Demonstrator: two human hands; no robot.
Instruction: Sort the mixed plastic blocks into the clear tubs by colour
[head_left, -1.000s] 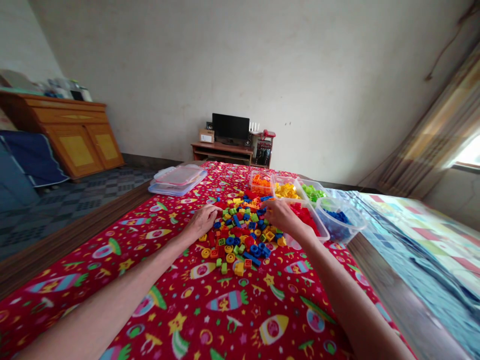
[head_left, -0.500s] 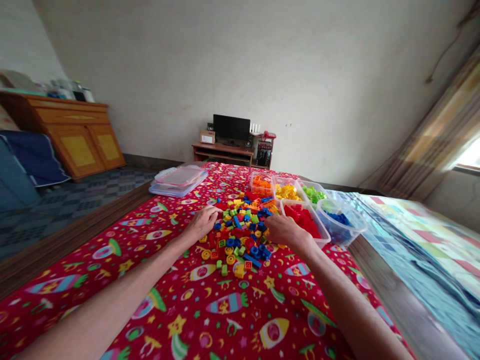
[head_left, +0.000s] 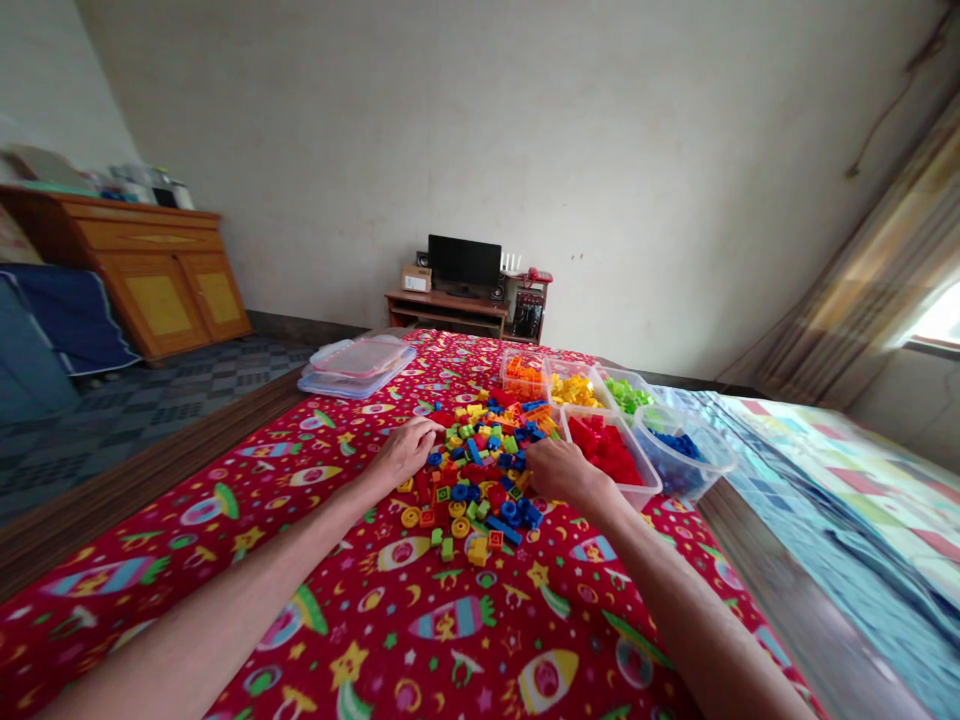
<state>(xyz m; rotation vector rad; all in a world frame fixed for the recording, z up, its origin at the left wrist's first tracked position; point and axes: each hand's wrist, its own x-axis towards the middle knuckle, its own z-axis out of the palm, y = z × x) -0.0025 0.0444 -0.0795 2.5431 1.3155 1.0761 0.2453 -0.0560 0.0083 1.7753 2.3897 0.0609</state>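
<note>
A loose pile of toy building bricks [head_left: 480, 470] in red, blue, yellow, green and orange lies on the red patterned cloth [head_left: 450, 650]. At its left edge rests my left hand [head_left: 409, 448], the index finger stretched toward the bricks and nothing visible in its grasp. My right hand [head_left: 561, 468] reaches into the right side of the pile with fingers bent down and together; its fingertips are hidden, so what they grip cannot be made out. Close beside it stands a clear box of red bricks [head_left: 607, 450].
Behind the red box stand clear boxes of orange bricks [head_left: 523, 378], yellow bricks [head_left: 576, 390] and green bricks [head_left: 628, 394]. A round clear tub [head_left: 701, 470] at right holds blue bricks. Stacked lids [head_left: 358, 365] lie at far left. A monitor [head_left: 465, 262] stands beyond.
My right hand has shifted slightly toward me, its fingertips a little lower in the pile. My left hand has barely moved. The view has tilted slightly.
</note>
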